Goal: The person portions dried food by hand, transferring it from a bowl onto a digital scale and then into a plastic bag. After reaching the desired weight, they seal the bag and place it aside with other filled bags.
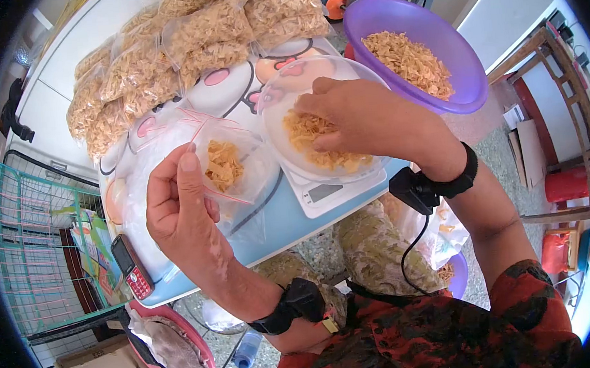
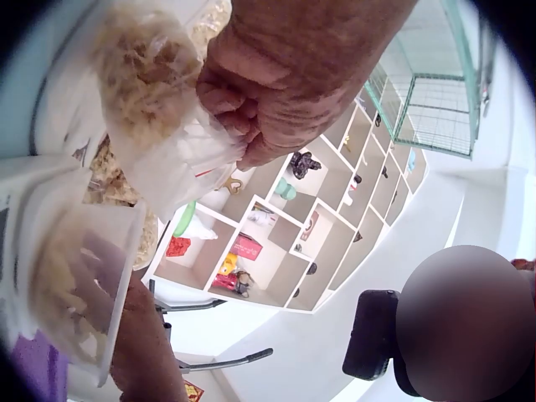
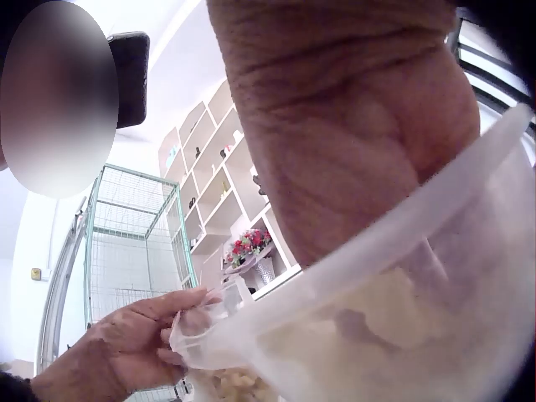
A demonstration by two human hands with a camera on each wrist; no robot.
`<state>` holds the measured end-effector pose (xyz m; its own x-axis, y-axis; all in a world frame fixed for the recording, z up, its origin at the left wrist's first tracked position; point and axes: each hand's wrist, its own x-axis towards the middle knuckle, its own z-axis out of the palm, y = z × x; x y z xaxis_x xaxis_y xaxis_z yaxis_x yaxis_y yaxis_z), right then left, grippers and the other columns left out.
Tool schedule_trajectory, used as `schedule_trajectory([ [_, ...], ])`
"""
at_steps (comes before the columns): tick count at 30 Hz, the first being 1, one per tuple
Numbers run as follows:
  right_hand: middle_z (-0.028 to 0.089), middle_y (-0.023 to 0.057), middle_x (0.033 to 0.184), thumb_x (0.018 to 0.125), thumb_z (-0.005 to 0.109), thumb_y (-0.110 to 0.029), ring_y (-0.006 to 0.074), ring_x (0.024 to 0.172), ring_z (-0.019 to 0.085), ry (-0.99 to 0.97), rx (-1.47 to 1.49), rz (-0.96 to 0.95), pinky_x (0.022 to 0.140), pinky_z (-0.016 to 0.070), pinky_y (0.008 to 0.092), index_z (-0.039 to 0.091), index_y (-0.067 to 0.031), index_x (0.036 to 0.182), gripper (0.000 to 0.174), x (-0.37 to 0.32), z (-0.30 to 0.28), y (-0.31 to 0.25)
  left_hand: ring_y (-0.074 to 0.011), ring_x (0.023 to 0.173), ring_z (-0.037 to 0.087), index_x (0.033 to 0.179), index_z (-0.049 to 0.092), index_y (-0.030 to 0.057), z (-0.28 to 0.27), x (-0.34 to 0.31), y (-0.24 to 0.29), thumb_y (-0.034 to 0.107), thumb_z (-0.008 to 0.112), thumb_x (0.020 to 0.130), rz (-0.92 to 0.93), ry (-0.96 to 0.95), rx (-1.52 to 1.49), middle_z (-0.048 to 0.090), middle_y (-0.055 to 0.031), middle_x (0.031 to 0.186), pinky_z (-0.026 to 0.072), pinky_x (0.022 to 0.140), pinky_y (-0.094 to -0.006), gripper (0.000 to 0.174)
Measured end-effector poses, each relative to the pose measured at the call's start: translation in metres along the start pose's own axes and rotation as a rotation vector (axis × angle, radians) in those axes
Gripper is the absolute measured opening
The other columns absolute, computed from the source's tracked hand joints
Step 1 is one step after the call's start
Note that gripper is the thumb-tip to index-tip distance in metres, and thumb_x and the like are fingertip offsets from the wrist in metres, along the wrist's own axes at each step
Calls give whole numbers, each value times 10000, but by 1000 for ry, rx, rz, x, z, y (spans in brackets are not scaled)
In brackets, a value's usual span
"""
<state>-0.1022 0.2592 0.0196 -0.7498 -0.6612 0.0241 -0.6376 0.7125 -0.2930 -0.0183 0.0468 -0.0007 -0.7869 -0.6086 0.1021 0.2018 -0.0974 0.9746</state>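
My left hand (image 1: 183, 192) pinches the edge of a clear zip bag (image 1: 242, 157) between thumb and fingers. A small heap of pale yellow-brown dried flakes (image 1: 224, 165) lies inside this bag; its red-striped opening faces up. My right hand (image 1: 365, 114) reaches into a translucent white bowl (image 1: 275, 93), fingers and thumb curled down around the dried flakes (image 1: 305, 132) in it. The fingertips are partly hidden among the flakes. Beneath the bowl is a white digital scale (image 1: 340, 198). In the left wrist view, the bag (image 2: 151, 92) hangs from the left hand (image 2: 268, 92).
Several filled bags of flakes (image 1: 205, 29) are piled along the table's back. A purple basin (image 1: 466, 83) with more flakes stands at the right. A red-and-black phone (image 1: 133, 267) lies at the table's left corner (image 1: 162, 289). A green wire cage (image 1: 39, 236) stands left of it.
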Motion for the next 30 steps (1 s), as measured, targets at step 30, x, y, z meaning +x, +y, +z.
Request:
schedule_trajectory([
  [30,636,155,1000,797,700,-205,261,819,629,112,62,129,730,506,356,575,4,1164,440,-14,-17,9,-3,480,318,1028,695,30,-6,7,-3,181,665,913,-28,28,22,482,69,624,205,415,-179,193],
])
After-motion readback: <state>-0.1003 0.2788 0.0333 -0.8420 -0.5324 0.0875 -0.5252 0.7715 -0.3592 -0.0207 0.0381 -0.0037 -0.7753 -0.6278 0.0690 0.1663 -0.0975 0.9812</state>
